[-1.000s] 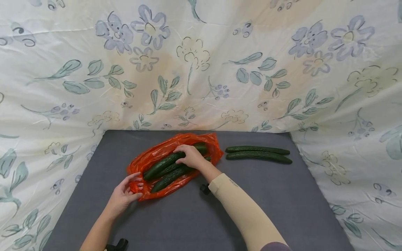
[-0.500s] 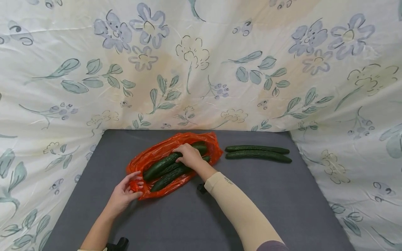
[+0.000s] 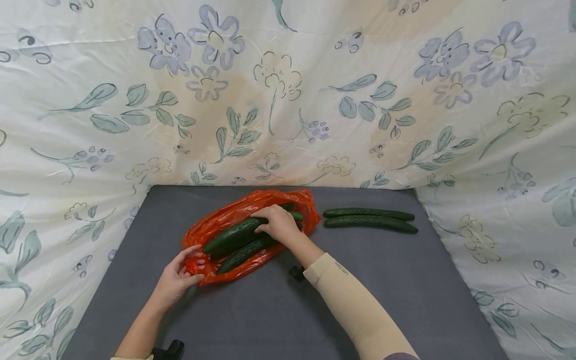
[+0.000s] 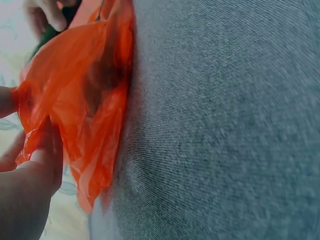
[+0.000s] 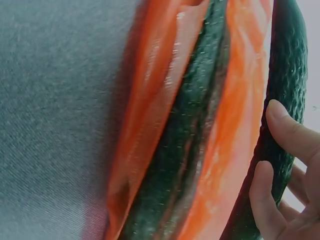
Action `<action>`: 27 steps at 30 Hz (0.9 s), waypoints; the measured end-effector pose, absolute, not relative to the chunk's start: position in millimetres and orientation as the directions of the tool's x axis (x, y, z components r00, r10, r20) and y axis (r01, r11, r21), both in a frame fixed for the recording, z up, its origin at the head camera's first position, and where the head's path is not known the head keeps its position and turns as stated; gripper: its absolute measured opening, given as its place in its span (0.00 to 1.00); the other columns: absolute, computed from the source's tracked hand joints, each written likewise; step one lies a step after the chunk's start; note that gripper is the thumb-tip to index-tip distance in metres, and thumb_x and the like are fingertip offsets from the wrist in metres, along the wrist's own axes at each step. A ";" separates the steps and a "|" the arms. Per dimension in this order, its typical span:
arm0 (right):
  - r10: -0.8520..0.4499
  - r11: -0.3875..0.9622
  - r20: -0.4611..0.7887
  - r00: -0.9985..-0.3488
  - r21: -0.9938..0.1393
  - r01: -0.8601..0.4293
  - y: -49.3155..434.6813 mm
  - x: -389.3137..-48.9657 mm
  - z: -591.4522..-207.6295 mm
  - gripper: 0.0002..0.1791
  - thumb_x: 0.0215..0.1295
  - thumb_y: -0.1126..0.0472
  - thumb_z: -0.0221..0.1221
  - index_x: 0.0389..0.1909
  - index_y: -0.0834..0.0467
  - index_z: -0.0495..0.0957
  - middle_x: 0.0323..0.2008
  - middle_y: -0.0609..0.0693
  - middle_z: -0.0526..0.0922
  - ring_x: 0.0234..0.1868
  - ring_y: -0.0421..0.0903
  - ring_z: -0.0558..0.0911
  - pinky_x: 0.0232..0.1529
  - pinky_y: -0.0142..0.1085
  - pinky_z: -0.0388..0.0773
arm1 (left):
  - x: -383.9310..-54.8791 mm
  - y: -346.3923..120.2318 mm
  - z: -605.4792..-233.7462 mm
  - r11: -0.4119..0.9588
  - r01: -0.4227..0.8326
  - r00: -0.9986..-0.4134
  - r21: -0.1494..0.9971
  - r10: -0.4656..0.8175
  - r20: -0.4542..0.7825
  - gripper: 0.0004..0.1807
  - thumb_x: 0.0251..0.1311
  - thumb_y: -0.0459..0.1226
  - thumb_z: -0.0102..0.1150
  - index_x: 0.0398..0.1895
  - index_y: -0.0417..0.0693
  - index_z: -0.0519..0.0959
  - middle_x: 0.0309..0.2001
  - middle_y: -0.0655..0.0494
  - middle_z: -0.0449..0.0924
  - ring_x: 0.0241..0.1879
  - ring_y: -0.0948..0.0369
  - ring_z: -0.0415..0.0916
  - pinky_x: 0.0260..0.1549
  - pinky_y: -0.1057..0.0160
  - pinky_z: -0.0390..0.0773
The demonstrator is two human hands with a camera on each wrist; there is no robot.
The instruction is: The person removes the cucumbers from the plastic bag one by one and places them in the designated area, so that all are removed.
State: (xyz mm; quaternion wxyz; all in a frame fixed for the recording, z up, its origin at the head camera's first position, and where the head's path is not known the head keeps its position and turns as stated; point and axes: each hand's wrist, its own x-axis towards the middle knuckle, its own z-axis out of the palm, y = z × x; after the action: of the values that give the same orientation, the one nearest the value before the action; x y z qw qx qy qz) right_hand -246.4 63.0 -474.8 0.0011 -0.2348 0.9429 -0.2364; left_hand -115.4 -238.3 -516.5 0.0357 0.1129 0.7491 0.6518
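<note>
An orange-red plastic bag [image 3: 216,215] lies with its mouth spread wide and dark green cucumbers in it. My right hand [image 3: 280,226] grips one cucumber [image 3: 231,236] with thumb and fingers round its middle; in the right wrist view this cucumber [image 5: 287,60] is raised beside the bag's orange film [image 5: 235,125]. Below it another cucumber [image 3: 243,255] rests in the bag along the near side. The tip of a further cucumber [image 3: 287,205] shows behind my right hand. At the bag's left end my left hand [image 3: 175,280] holds the gathered plastic between thumb and fingers.
Two long cucumbers [image 3: 371,220] lie side by side right of the bag on the grey tabletop [image 3: 252,320]. Floral cloth [image 3: 288,100] hangs behind and along both sides of the table. Each wrist carries a black camera mount [image 3: 168,350].
My right hand has lifted the gripped cucumber and shifted it toward me, over the middle of the bag; its right tip now shows past the hand. The left hand has stayed on the bag.
</note>
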 end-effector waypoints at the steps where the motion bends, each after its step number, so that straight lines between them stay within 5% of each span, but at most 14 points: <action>1: -0.443 0.771 0.115 -0.889 -0.458 -0.443 63.7 -244.6 -472.1 0.26 0.60 0.51 0.69 0.61 0.38 0.81 0.58 0.39 0.83 0.58 0.46 0.80 0.43 0.38 0.83 | -114.9 -239.1 -516.7 0.133 0.125 -0.971 0.983 0.219 0.094 0.37 0.59 0.22 0.64 0.72 0.30 0.60 0.57 0.43 0.73 0.50 0.67 0.77 0.45 0.72 0.82; 10: -0.465 0.734 0.187 -0.866 -0.465 -0.495 71.8 -227.6 -441.3 0.26 0.59 0.50 0.70 0.60 0.40 0.82 0.57 0.40 0.85 0.47 0.46 0.84 0.22 0.33 0.68 | -113.6 -245.9 -517.4 0.095 0.157 -0.961 0.983 0.242 0.131 0.36 0.60 0.20 0.61 0.72 0.30 0.60 0.57 0.46 0.73 0.51 0.67 0.77 0.45 0.72 0.82; 16: -0.438 0.737 0.223 -0.871 -0.465 -0.490 91.6 -217.0 -418.1 0.26 0.57 0.50 0.71 0.59 0.41 0.83 0.55 0.41 0.85 0.56 0.48 0.82 0.41 0.40 0.82 | -113.6 -242.8 -514.6 0.160 0.138 -0.969 0.978 0.227 0.099 0.38 0.58 0.22 0.64 0.72 0.29 0.60 0.57 0.41 0.72 0.51 0.68 0.77 0.46 0.73 0.81; 21: -0.416 0.738 0.249 -0.875 -0.469 -0.484 111.3 -212.2 -411.0 0.25 0.57 0.52 0.71 0.59 0.44 0.83 0.55 0.43 0.86 0.57 0.50 0.81 0.37 0.39 0.83 | -115.9 -239.1 -512.4 0.198 0.113 -0.975 0.974 0.209 0.071 0.39 0.58 0.23 0.66 0.72 0.30 0.60 0.58 0.35 0.69 0.50 0.68 0.77 0.44 0.72 0.82; 27: -0.368 0.736 0.260 -0.893 -0.505 -0.451 134.3 -209.4 -406.2 0.24 0.58 0.55 0.71 0.58 0.45 0.84 0.55 0.45 0.86 0.58 0.51 0.80 0.48 0.47 0.83 | -115.5 -237.7 -511.8 0.207 0.073 -0.982 0.976 0.183 0.034 0.40 0.57 0.23 0.66 0.73 0.31 0.60 0.58 0.36 0.70 0.49 0.69 0.77 0.44 0.72 0.82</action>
State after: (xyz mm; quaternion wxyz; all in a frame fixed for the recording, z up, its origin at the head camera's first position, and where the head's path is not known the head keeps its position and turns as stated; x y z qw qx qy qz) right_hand -209.4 134.3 -406.2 -0.0714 -0.2203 0.9290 -0.2886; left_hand -115.5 -237.7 -511.8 0.0444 0.0825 0.7757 0.6241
